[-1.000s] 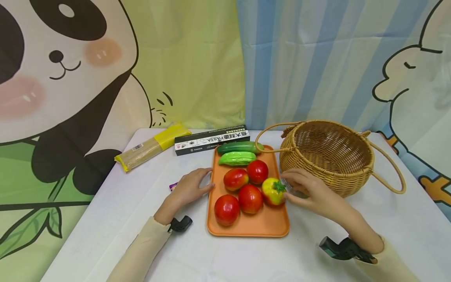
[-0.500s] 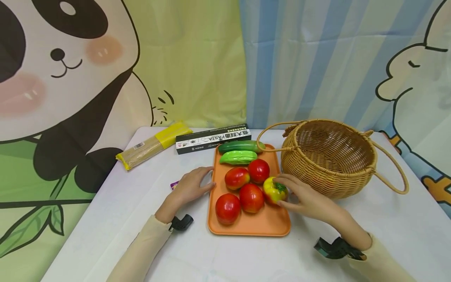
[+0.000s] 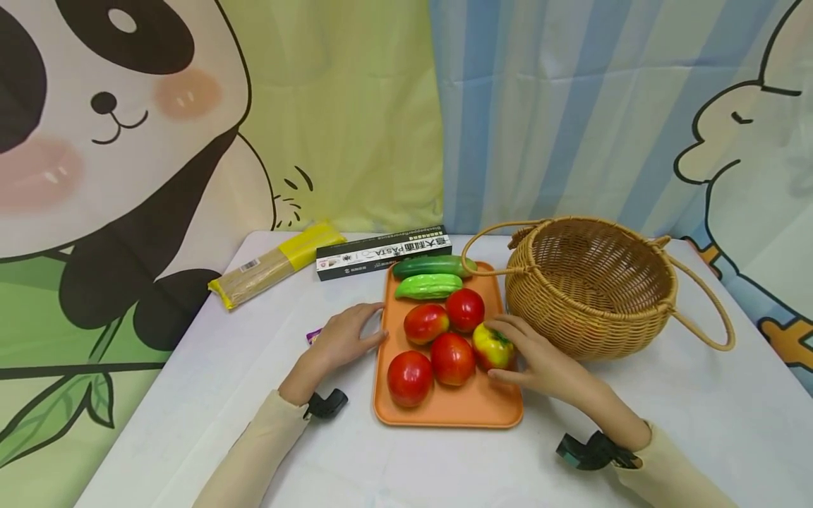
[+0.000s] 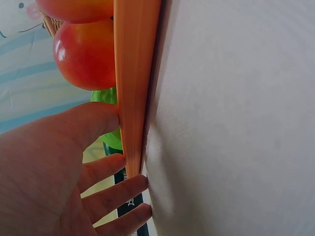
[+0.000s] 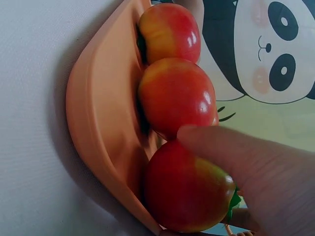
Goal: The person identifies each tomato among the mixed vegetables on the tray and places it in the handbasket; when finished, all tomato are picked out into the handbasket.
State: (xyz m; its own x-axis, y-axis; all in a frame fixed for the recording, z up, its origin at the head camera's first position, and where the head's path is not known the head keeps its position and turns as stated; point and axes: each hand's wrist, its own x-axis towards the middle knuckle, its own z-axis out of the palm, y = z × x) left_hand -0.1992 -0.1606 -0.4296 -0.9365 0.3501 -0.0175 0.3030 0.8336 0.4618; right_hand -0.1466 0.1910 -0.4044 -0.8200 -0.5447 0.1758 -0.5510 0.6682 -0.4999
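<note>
An orange tray [image 3: 466, 413] holds several red tomatoes [image 3: 409, 379], a yellow-and-red tomato [image 3: 490, 347] with a green top, a light green gourd [image 3: 428, 286] and a dark green cucumber [image 3: 428, 266]. At the tray's left edge, my left hand [image 3: 339, 339] rests with thumb and fingertips against the rim, fingers relaxed; the left wrist view shows the hand [image 4: 54, 167] at the rim [image 4: 134, 73]. My right hand [image 3: 543, 360] has its thumb and fingers around the yellow-and-red tomato at the tray's right side. The right wrist view shows its thumb [image 5: 231, 152] over that tomato [image 5: 184, 191]; its other fingers are mostly hidden.
A wicker basket [image 3: 591, 321] with two loop handles stands right of the tray, its left handle reaching over the cucumber. Behind are a black-and-white pasta box [image 3: 384, 254] and a yellow pasta pack [image 3: 276, 264]. A small purple item [image 3: 312, 336] lies beside my left hand.
My right hand has moved left from the tray's right edge and closed round the yellow-and-red tomato, whose green top now tilts towards the hand. The left hand has stayed in place.
</note>
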